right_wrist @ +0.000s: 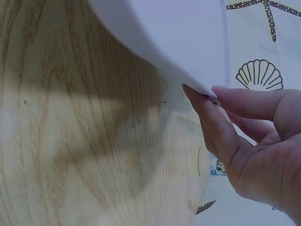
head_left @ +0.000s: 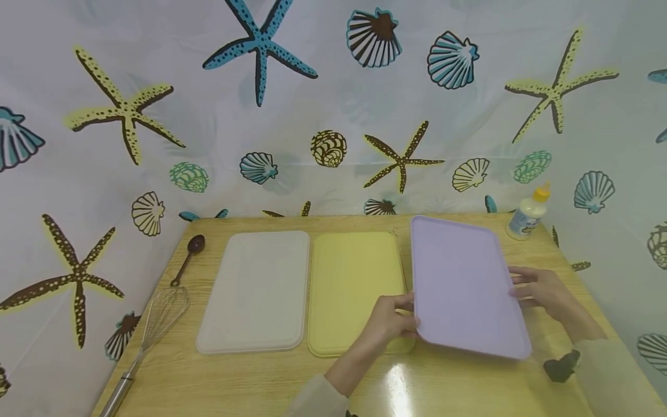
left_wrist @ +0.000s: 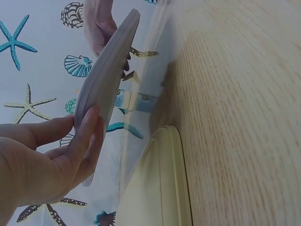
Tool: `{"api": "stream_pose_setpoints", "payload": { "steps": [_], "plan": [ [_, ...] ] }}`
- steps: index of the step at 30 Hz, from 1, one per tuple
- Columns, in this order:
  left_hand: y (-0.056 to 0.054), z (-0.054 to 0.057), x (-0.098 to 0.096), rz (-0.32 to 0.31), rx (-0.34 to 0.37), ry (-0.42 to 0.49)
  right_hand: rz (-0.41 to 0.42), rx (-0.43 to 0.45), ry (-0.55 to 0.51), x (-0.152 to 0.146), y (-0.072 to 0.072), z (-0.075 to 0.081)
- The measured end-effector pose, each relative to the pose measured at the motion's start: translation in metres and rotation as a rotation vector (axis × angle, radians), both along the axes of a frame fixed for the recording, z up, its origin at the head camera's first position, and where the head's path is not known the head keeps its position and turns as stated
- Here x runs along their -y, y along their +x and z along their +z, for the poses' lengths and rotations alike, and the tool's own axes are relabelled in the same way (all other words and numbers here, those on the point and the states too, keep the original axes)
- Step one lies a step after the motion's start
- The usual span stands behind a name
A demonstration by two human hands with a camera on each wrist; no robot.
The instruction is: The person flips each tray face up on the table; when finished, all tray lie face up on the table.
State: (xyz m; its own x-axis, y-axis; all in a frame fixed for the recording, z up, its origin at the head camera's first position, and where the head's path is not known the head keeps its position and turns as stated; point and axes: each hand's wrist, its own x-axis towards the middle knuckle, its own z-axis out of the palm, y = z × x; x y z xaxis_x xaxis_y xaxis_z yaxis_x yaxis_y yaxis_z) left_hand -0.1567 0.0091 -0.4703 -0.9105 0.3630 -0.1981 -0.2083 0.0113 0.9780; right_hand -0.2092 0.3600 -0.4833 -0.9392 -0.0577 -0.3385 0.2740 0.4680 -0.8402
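A light purple tray [head_left: 464, 284] is held off the table, slightly turned, between both hands. My left hand [head_left: 388, 318] pinches its left edge near the front corner; in the left wrist view the thumb and fingers [left_wrist: 87, 136] grip the rim. On the opposite side my right hand [head_left: 542, 292] pinches the right edge, thumb above and fingers beneath, as the right wrist view shows at the tray's edge [right_wrist: 188, 42]. Beside the purple tray lies a yellow tray [head_left: 354, 289], its right edge partly behind the left hand. Further left rests a white tray [head_left: 255, 289].
At the table's left edge lie a whisk [head_left: 156, 324] and a dark brown spoon [head_left: 190, 255]. A white bottle with a yellow cap [head_left: 526, 214] stands at the back right corner. A curtain printed with starfish and shells [head_left: 292, 116] surrounds the wooden table [head_left: 250, 382].
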Motion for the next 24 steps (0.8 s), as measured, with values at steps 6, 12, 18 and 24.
{"api": "stream_pose_setpoints", "payload": {
  "steps": [6,12,18,24],
  "plan": [
    [0.000,-0.006,-0.007,0.022,-0.004,0.030,-0.001,-0.005,-0.008,-0.006,0.000,0.001],
    [0.003,-0.016,-0.013,0.026,-0.024,0.038,0.017,0.008,0.004,-0.009,-0.002,0.004],
    [0.004,-0.023,-0.022,0.047,-0.022,0.007,0.027,0.013,0.033,-0.016,-0.003,0.005],
    [-0.001,-0.025,-0.035,0.057,-0.046,-0.026,0.017,0.035,0.100,-0.024,-0.012,0.008]
  ]
}}
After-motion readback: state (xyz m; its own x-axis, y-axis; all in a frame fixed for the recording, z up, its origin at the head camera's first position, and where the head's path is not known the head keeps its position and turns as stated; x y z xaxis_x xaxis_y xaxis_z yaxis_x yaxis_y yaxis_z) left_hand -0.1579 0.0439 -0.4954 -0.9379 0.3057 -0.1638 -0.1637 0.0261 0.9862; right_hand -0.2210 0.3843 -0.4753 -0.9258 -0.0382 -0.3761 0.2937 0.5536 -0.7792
